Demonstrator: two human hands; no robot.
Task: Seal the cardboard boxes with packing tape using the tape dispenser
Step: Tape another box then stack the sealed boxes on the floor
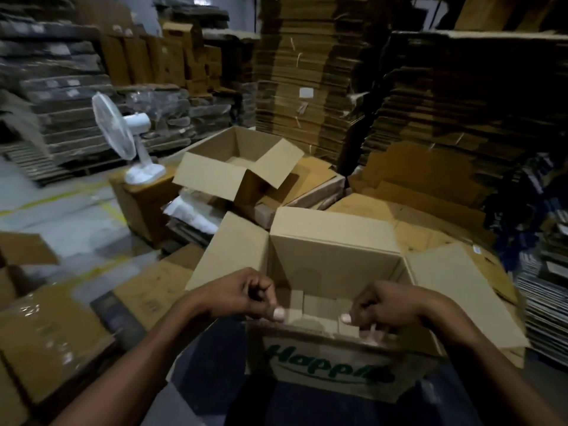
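Head view: open cardboard box (pixel 335 265) at lower centre of frame, flaps up and splayed, green "Happi.." print on near wall, smaller cartons visible inside at bottom. Left hand (pixel 246 295) lower centre-left, fingers curled, thumb at near flap edge; looks like pinching the rim, but blurred, so can't say for sure. Right hand (pixel 379 309) lower centre-right, fingers curled over same near edge, prob. gripping the flap. Tape dispenser not in view. Second open box (pixel 236 167) at mid-frame beyond, white fan (pixel 123 139) at left, flat cardboard stacks (pixel 307 72) across top. Handling, as a guess: corrugated board, light, stiff across flutes but creases easily at score lines; dry, not slippery. Best taken at flap edges near corners, folded along scores, short flaps first. Contents add some weight, so lift from base, not flaps.
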